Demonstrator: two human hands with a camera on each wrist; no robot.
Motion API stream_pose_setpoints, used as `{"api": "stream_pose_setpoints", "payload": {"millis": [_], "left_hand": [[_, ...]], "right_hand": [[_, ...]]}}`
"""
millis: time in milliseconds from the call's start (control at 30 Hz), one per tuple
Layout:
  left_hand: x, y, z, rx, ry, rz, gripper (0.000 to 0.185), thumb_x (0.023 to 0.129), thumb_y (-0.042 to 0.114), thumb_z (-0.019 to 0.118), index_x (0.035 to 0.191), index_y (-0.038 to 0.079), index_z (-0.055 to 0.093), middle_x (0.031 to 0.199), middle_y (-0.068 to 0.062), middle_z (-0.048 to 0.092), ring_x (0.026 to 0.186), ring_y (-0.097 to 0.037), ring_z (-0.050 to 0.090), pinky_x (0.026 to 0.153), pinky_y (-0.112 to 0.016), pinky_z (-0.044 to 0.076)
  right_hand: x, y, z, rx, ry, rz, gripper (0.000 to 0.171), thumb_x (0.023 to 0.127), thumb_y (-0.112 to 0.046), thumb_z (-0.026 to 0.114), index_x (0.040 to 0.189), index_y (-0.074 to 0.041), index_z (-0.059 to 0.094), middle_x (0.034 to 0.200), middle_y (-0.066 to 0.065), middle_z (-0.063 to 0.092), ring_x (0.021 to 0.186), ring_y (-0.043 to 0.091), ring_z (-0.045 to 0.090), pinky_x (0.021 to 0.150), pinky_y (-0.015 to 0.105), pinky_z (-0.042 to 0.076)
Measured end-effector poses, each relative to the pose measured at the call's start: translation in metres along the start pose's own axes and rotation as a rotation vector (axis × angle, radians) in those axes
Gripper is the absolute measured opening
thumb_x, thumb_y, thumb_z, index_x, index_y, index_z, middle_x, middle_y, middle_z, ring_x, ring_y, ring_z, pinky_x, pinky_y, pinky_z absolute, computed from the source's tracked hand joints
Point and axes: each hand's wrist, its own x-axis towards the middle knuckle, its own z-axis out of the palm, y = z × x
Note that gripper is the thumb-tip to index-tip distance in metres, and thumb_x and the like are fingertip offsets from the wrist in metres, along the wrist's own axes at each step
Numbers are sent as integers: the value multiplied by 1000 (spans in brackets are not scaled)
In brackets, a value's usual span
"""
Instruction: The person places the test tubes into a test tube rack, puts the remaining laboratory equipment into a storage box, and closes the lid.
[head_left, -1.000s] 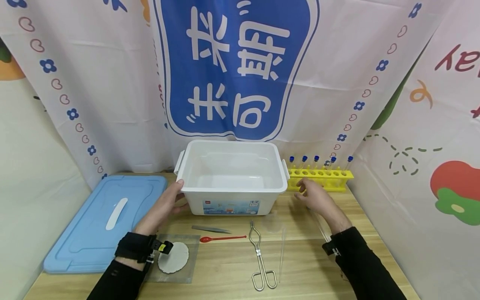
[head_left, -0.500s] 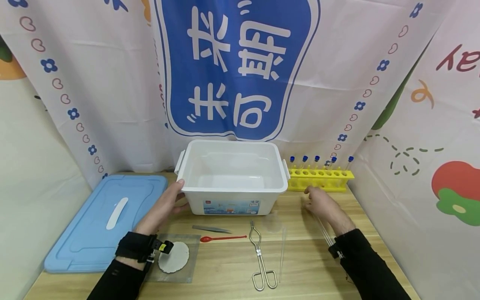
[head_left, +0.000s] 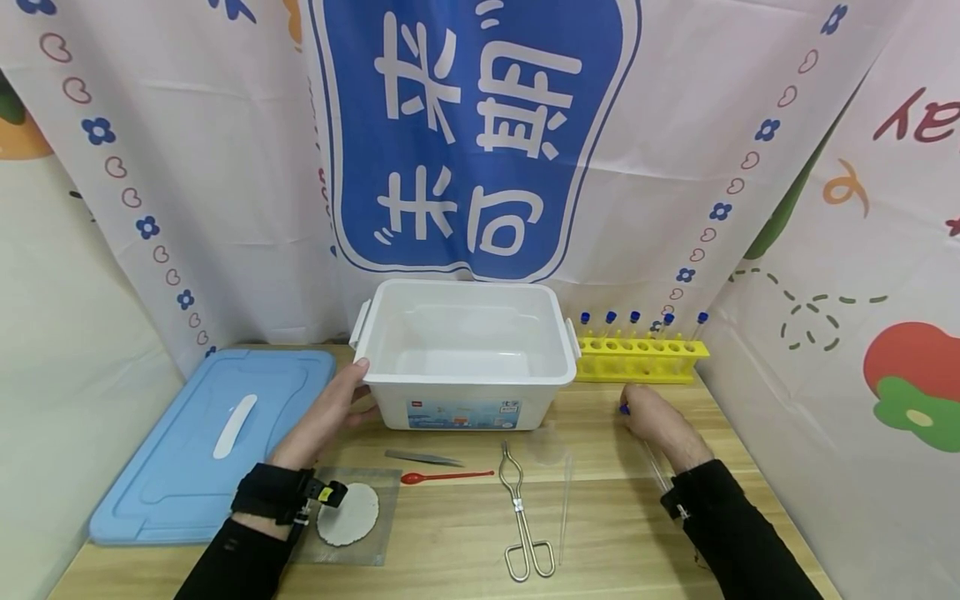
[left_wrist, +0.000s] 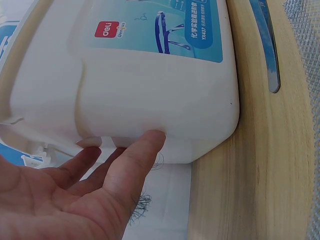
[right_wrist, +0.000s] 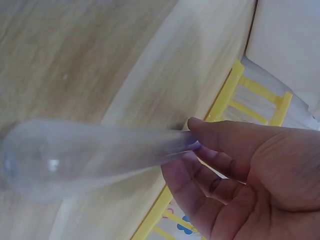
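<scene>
The right hand (head_left: pixel 651 417) pinches a clear test tube (right_wrist: pixel 90 157) with a blue cap between thumb and fingers, low over the tabletop (head_left: pixel 600 517), just in front of the yellow rack (head_left: pixel 641 358) of capped tubes. The left hand (head_left: pixel 330 412), fingers straight, rests against the front left corner of the white bin (head_left: pixel 465 392). Left of it lies a blue lid (head_left: pixel 187 467); metal tongs (head_left: pixel 521 517) and a red spoon (head_left: pixel 442 477) lie nearer the person.
</scene>
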Motion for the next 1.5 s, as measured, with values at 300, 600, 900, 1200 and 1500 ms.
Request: {"api": "stream_pose_setpoints", "payload": {"millis": [300,600,900,1200,1500], "left_hand": [[1,0,0,-3,2,-8,85,127,60,28,190,12,-1,195,-31,8,181,-61,14,135,-80,39],[1,1,0,0,3,-9,86,126,61,28,190,11,0,194,-31,8,180,-62,15,134,-80,40],[0,-1,0,-8,-4,8,86,126,62,29,190,11,1,194,-31,10,180,-62,16,134,-80,40],[-1,0,0,-1,-7,1,85,126,62,28,190,13,0,195,-30,8,181,-61,15,134,-79,40],[-1,1,1,-11,2,7,86,126,60,29,190,9,1,194,-31,10,181,-61,14,134,-79,40]], "right_hand": [[-6,-9,-20,86,30,75,23,109,6,68,130,14,66,120,32,76,109,42,77,95,58,69],[-6,-9,-39,178,83,106,27,114,2,66,137,16,62,125,36,75,106,42,78,85,50,70],[-8,-7,-49,194,250,122,33,115,0,66,143,17,62,133,38,70,120,50,75,95,57,70],[-11,-8,-57,246,491,139,39,115,1,65,151,14,58,140,38,65,129,55,69,105,64,68],[-14,-8,-67,281,645,155,40,120,-3,59,158,10,54,146,36,62,136,53,67,109,66,67]]}}
